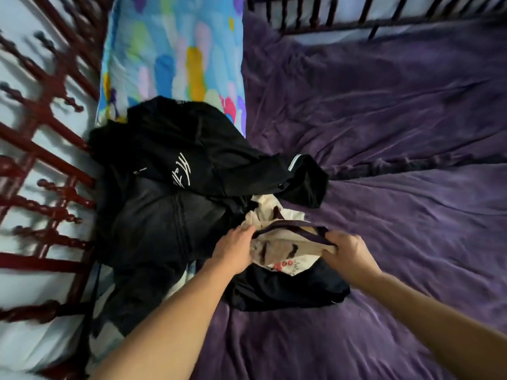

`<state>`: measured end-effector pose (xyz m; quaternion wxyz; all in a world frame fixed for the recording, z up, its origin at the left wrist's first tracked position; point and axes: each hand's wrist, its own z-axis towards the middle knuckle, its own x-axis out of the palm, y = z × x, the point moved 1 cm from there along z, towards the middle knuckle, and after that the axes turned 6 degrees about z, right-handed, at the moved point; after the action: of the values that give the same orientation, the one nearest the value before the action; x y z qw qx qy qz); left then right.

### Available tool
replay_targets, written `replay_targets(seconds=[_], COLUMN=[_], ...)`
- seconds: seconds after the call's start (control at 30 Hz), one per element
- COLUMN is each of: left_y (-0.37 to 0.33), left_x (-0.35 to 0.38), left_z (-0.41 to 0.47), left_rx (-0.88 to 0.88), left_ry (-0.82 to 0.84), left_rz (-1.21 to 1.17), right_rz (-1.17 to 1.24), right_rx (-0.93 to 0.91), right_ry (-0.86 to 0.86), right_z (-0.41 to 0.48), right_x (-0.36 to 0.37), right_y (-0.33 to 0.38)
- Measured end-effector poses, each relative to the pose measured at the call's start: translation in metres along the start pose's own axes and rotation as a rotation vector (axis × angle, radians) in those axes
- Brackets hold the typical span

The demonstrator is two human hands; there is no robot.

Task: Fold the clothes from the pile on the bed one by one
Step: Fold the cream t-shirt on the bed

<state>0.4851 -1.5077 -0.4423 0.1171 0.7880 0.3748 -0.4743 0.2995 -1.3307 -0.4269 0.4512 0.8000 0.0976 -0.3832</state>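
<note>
At the lower centre of the head view, the left hand [236, 249] and the right hand [348, 253] are both gripping a cream garment [285, 249] with curled fingers, beside the dark clothes pile [175, 193] lying on the purple bed [397, 160].

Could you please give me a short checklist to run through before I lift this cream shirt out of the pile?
1. Left hand grips the cream shirt: ok, its fingers curl into the cloth.
2. Right hand grips the shirt: ok, it pinches the dark-trimmed edge.
3. Shirt free of the pile: not ok. Its far end runs under the black clothes, and it lies on a dark garment.
4. Room to fold: ok, the purple blanket is bare to the right.
5. Shirt's front and neck found: cannot tell, it is bunched up.
</note>
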Motion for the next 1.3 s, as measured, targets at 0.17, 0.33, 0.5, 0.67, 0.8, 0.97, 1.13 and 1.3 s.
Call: replay_targets(seconds=[0.17, 0.33, 0.5, 0.67, 0.8, 0.97, 1.13, 1.3], left_y=[-0.058, -0.135, -0.199, -0.223, -0.241, -0.238, -0.217, -0.189], left_x=[-0.029, -0.058, -0.096, -0.186, -0.252, -0.319, -0.357, -0.364], left_z=[-0.034, -0.073, -0.135, -0.184, -0.212, -0.238, -0.25, -0.227], left_rx=[0.039, 0.178, 0.359, 0.35, 0.51, 0.651, 0.725, 0.713], left_ry=[-0.058, -0.188, -0.345, -0.529, -0.574, -0.692, -0.716, -0.416], left_rz=[-0.164, -0.217, -0.298, -0.477, -0.573, -0.529, -0.474, -0.394], right_rz=[0.135, 0.135, 0.148, 0.198, 0.345, 0.47, 0.272, 0.467], right_rx=[-0.25, -0.4, -0.328, -0.174, -0.091, -0.126, -0.125, -0.01], right_ry=[-0.181, -0.264, -0.433, -0.696, -0.806, -0.959, -1.106, -0.986], right_z=[-0.069, -0.151, -0.223, -0.274, -0.304, -0.329, -0.33, -0.317], right_x=[-0.081, -0.161, -0.239, -0.31, -0.346, -0.38, -0.376, -0.353], right_y=[0.034, 0.06, 0.06, 0.057, 0.069, 0.104, 0.132, 0.144])
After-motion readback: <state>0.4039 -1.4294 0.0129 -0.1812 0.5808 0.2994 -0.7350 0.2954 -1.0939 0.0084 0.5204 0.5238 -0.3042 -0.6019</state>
